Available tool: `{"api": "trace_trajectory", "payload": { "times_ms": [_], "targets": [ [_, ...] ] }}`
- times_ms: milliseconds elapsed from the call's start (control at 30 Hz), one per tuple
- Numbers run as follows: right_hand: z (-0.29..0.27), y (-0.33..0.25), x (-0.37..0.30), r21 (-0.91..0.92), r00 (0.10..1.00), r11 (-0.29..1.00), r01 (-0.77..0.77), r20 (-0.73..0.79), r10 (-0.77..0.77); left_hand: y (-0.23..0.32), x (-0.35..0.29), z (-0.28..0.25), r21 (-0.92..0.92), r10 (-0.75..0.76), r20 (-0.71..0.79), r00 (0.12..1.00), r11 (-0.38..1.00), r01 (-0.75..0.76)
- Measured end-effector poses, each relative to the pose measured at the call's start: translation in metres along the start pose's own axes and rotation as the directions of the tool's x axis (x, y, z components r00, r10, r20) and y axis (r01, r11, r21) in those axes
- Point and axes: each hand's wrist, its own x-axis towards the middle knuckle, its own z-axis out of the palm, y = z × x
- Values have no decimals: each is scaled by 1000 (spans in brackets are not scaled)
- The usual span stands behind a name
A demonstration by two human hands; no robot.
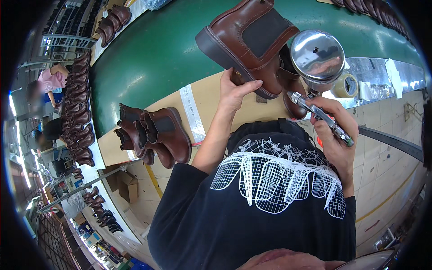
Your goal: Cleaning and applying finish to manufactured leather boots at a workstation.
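Holding a brown boot (225,49) tilted over the tabletop (144,58), left hand (235,93) at its toe end, sole turned to the left. Left grip clamped on the boot, thumb visible; other fingers mostly hidden behind the sole. Top of boot runs up to the upper picture edge, a bit cut off.

Right hand (336,123) wrapped on a metal spray gun (332,122), right grip closed round its handle; trigger finger position can't be told. Nozzle points left, near the boots. Shiny round cup (317,51) sits above the gun, blocks part of the view behind it. Second boot (294,105) behind, partly covered by held boot, cup and gun; only pieces show.

Tape roll (346,86) right of the cup, fully visible. More boots (173,132) left of the forearm, overlapping, count unclear. Small red thing (320,141) by the right wrist, mostly hidden, kind unclear. Far left: long row of boots (78,108), bent by lens; person in pink (53,80), blurred.
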Motion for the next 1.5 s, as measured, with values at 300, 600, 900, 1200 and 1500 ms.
{"api": "trace_trajectory", "payload": {
  "times_ms": [300, 600, 900, 1200, 1500],
  "targets": [
    [-13, 15, -2, 14, 998, 1000, -11, -70, 12, -2, 3, 2, -90, -29, 4, 1000, 995, 29],
    [-28, 17, -12, 65, 989, 998, 3, -146, 7, -10, 1, -4, -174, -7, -32, 999, 985, 1],
    [-34, 14, -16, 94, 987, 996, 3, -161, 12, -18, -10, -13, -350, -225, 47, 973, 909, 227],
    [-37, 3, -13, 48, 974, 996, 81, -215, -69, -30, 1, -15, -630, -284, 245, 927, 680, 375],
    [-34, 17, -11, 95, 972, 993, 75, -228, -51, -31, -6, -17, -600, -319, 243, 916, 692, 401]
  ]
}}
